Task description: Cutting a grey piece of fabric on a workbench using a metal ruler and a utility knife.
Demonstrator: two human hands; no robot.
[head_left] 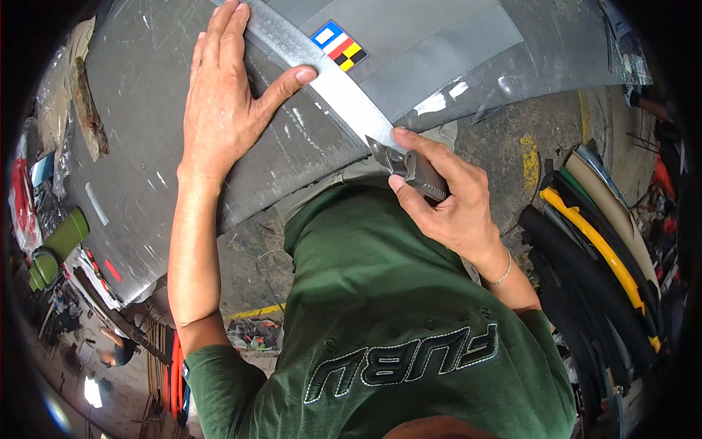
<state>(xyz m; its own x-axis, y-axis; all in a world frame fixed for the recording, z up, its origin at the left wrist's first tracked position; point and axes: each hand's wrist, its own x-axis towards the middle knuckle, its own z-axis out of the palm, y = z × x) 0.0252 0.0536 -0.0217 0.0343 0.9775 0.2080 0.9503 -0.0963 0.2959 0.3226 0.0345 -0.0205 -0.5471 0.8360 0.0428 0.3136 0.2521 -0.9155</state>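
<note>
Our left hand (223,102) lies flat, fingers spread, pinning a long steel ruler (322,73) to grey fabric (439,44) (scratched worktable (146,110) beneath); our right hand (446,197) grips a grey utility knife (409,167)

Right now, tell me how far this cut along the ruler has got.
Done: the metal ruler lies across the grey sheet, pinned flat by the left hand. In hand: the right hand grips the utility knife, its blade at the ruler's near end by the table edge. Whether the slit is complete cannot be seen; the sheet shows no parted pieces. Left, probably: separating the sheet.
</note>
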